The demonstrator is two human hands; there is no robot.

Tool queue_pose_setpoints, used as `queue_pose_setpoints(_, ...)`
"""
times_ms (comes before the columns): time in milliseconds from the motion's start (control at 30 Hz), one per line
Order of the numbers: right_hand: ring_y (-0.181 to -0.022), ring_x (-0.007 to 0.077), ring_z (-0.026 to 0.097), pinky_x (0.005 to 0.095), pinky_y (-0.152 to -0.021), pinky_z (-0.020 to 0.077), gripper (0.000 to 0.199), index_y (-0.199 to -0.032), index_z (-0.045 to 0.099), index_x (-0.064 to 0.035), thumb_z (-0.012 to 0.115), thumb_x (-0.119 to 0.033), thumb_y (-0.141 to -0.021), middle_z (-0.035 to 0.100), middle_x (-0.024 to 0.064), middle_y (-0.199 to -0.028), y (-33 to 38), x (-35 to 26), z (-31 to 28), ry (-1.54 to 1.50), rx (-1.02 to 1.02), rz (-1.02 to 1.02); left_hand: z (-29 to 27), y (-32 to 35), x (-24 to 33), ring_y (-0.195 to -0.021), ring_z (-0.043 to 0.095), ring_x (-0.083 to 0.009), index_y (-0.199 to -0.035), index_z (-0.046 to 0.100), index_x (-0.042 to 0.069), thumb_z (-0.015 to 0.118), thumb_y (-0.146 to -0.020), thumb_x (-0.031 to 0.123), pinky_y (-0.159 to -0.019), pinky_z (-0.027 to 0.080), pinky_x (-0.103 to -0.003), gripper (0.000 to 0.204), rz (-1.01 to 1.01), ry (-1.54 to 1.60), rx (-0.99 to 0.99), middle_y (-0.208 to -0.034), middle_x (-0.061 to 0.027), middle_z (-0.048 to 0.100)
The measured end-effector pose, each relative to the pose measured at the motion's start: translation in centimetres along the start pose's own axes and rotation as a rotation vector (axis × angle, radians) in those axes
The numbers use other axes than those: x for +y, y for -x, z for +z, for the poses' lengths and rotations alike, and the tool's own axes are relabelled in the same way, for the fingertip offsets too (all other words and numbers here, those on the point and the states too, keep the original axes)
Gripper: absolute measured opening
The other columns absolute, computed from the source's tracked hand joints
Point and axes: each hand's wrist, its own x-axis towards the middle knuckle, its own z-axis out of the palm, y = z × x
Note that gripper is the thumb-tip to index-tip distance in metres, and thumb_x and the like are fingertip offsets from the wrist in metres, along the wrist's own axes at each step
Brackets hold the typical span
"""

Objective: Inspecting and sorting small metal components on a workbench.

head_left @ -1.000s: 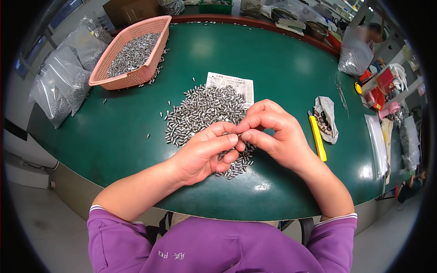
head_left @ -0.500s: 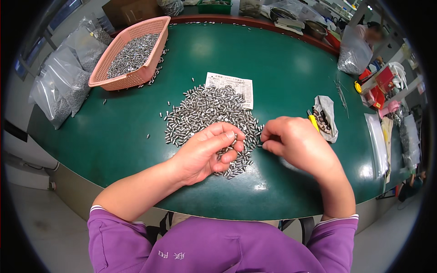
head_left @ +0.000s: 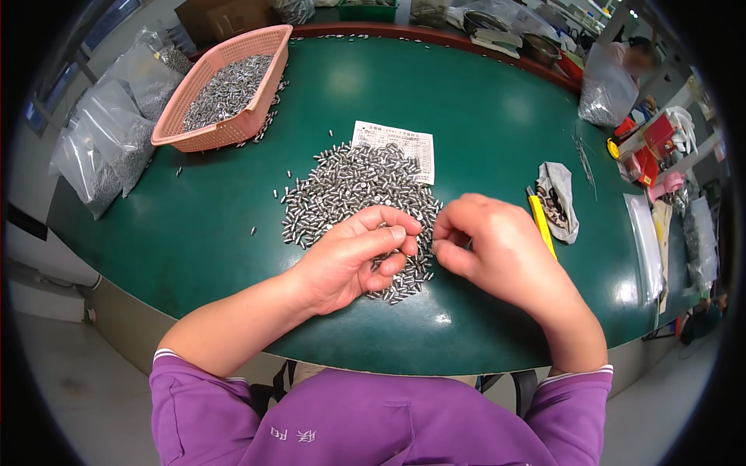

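A heap of small, shiny metal pins (head_left: 353,179) lies on the green tabletop (head_left: 217,264). Over the near part of the heap, my left hand (head_left: 365,252) is curled, palm up, with thumb and forefinger together. Its fingers hide most of what they close on. At the heap's right edge is my right hand (head_left: 493,245), its thumb and fingers bent into a pinch; whatever lies between them is too small or hidden to name. The fingertips of both hands are close but apart. A printed paper sheet (head_left: 423,159) sits partly under the heap's far side.
A pink plastic basket (head_left: 167,128) full of similar pins stands far left, beside clear bags (head_left: 101,155) of metal parts. Right of my right hand are a yellow-handled tool (head_left: 542,221) and a grey pouch (head_left: 571,210). Another person (head_left: 637,58) is at the far right.
My right hand has moved slightly left, closer to my left hand, uncovering more of the yellow-handled tool. My left hand has barely moved; its thumb and forefinger stay together.
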Motion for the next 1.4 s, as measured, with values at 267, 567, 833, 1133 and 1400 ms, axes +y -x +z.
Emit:
queue_pose_setpoints(267,-0.076,0.0232,0.062,0.0328,-0.065,0.0506,0.014,-0.085,0.063,-0.0036,0.071,-0.003,-0.074,0.062,0.0076,-0.081,-0.6,-0.9,0.6,-0.106,0.193,-0.235,0.1,0.1,-0.2,-0.060,0.041,-0.0042,-0.108,0.049,0.006,0.055,-0.097,0.018,-0.044,0.033,-0.016,0.017,-0.072,-0.099,-0.042,-0.090,-0.0041,0.053)
queue_pose_setpoints(567,-0.075,0.0259,0.062,0.0355,-0.065,0.0500,0.013,-0.085,0.063,-0.0033,0.070,-0.003,-0.074,0.061,0.0090,-0.081,-0.5,0.5,-0.5,0.018,0.273,-0.174,0.2,0.0,0.1,-0.060,0.038,-0.0051,-0.103,0.053,0.004,0.050,-0.097,0.016,-0.040,0.029,-0.015,0.014,-0.084,0.024,0.034,-0.089,-0.0050,0.052)
queue_pose_setpoints(833,-0.076,0.0311,0.063,0.0390,-0.067,0.0500,0.015,-0.086,0.063,-0.0001,0.069,-0.005,-0.073,0.062,0.0145,-0.081,-0.2,2.5,0.1,0.105,0.001,0.081,0.0,0.0,0.1,-0.062,0.041,-0.0079,-0.102,0.054,0.003,0.048,-0.097,0.022,-0.043,0.029,-0.018,0.020,-0.102,0.030,0.049,-0.090,-0.0064,0.053)
queue_pose_setpoints(1133,-0.077,0.0323,0.063,0.0396,-0.070,0.0502,0.016,-0.086,0.063,0.0007,0.069,-0.003,-0.071,0.063,0.0152,-0.081,-0.4,2.8,0.4,0.054,-0.017,0.062,-0.5,0.0,0.0,-0.068,0.046,-0.0109,-0.106,0.053,0.003,0.049,-0.093,0.013,-0.049,0.035,-0.022,0.017,-0.049,0.050,-0.027,-0.094,-0.0083,0.055)
queue_pose_setpoints(1400,-0.075,0.0325,0.062,0.0407,-0.067,0.0492,0.012,-0.083,0.062,-0.0004,0.067,-0.006,-0.074,0.061,0.0148,-0.080,-0.1,2.8,1.0,0.219,0.017,0.009,-0.3,0.1,0.0,-0.068,0.047,-0.0085,-0.105,0.053,0.006,0.054,-0.094,0.017,-0.049,0.036,-0.021,0.016,-0.063,-0.016,-0.043,-0.094,-0.0050,0.056)
